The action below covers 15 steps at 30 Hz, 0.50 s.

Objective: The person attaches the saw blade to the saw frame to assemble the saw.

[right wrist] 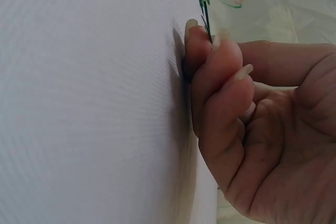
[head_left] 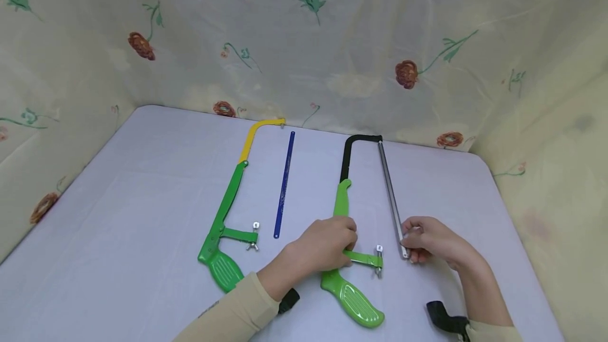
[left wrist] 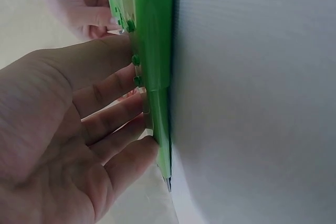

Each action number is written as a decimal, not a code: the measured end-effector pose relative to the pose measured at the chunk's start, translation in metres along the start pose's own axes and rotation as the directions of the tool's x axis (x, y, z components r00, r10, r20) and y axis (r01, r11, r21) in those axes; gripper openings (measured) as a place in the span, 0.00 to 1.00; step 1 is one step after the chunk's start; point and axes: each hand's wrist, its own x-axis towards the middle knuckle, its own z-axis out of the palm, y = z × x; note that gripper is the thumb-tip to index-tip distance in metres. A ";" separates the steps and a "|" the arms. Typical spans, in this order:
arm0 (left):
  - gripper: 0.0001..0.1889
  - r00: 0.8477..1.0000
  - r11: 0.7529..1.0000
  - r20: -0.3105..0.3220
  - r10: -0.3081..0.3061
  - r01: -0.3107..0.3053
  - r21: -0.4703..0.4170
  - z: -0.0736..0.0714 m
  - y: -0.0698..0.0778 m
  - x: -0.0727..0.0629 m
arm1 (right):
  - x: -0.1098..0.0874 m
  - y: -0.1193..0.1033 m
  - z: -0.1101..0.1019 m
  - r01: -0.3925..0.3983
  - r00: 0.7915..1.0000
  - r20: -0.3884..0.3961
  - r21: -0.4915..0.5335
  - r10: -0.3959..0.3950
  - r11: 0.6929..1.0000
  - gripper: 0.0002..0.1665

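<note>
Backdrop: pale floral curtain (head_left: 328, 46) behind and at both sides. Work surface: white tablecloth (head_left: 142, 199).

Head view. Light-green saw (head_left: 341, 205) lies flat, right of centre, its black front arm (head_left: 347, 157) bending over at the far end. Grey blade (head_left: 390, 189) runs along its right side: far end meets the tip of the black arm, near end sits beside, and apart from, the peg (head_left: 379, 249) on the green bracket (head_left: 363, 258). Left hand (head_left: 323, 244) is clamped over the saw's body just above the bracket. Right hand (head_left: 434, 241) pinches the near end of the blade between thumb and fingers. Wing nut (head_left: 378, 273) hangs at the bracket's lower side. To the left lie a dark-green saw (head_left: 228, 199) and, next to it, a blue blade (head_left: 284, 186), neither touched by a hand.

Judgement: step in hand is fitting the grey blade, far end apparently seated, near end not. The next move calls for steadying the saw and bringing the blade's end hole onto the peg; the nut would then want tightening.

Left wrist view. Digits rest against the saw's edge, beside its green bolts (left wrist: 136, 60).

Right wrist view. Fingers curled together around a thin dark edge, probably the blade; its end is hidden here.
</note>
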 end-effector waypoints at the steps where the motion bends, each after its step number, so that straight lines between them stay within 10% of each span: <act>1: 0.08 1.000 1.000 0.000 -0.001 0.001 -0.002 0.000 0.000 0.000 | 0.000 -0.001 0.000 0.001 1.000 0.004 0.000 -0.001 1.000 0.15; 15: 0.10 1.000 1.000 0.003 -0.006 0.006 -0.019 -0.002 -0.001 0.001 | 0.000 -0.014 0.004 0.079 0.991 0.101 0.134 -0.093 0.988 0.11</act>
